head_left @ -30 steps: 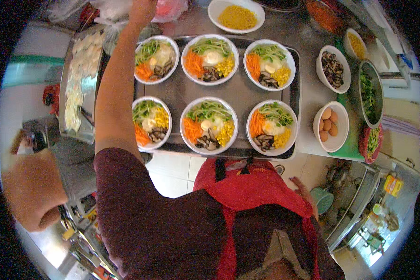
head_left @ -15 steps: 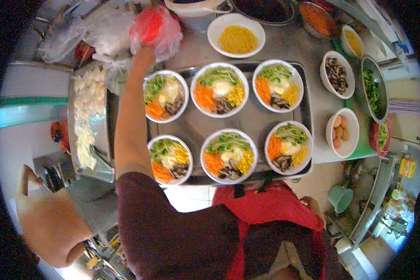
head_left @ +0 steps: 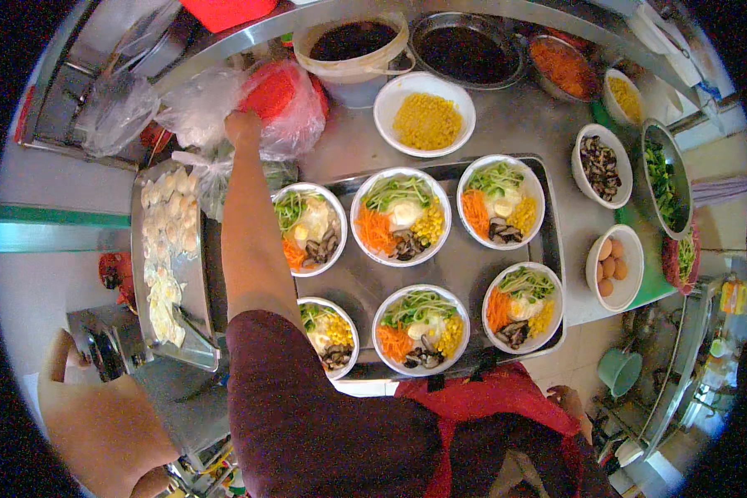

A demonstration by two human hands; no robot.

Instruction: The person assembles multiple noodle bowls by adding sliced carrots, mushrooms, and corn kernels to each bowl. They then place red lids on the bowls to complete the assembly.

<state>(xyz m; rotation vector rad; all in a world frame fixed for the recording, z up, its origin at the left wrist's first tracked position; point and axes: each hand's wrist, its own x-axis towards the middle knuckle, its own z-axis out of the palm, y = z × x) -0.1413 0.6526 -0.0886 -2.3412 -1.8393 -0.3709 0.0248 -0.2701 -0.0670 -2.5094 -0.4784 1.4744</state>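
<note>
My left hand (head_left: 242, 129) reaches to the far left and is closed at the edge of a clear plastic bag (head_left: 299, 124) around a red container (head_left: 274, 90). Its fingertips are partly hidden. At my right side, my right hand (head_left: 566, 404) hangs low beside the red apron (head_left: 490, 398), fingers loosely apart and holding nothing visible. Between them on a metal tray (head_left: 324, 224) stand two rows of white bowls (head_left: 401, 217), filled with shredded carrot, corn, sliced mushrooms, green sprouts and egg. My left forearm covers part of the leftmost bowls.
Behind the tray are a corn bowl (head_left: 426, 116), a bucket of dark liquid (head_left: 357, 50) and a dark pan (head_left: 466, 54). Mushrooms (head_left: 599, 168), eggs (head_left: 612, 267) and greens (head_left: 661, 178) stand right. Left is a tray of fried eggs (head_left: 192, 286); another person's arm (head_left: 100, 411) shows lower left.
The view has shifted, so the bowls and tray sit lower in the picture. My left hand remains at the plastic bag, and my right hand still hangs by the apron.
</note>
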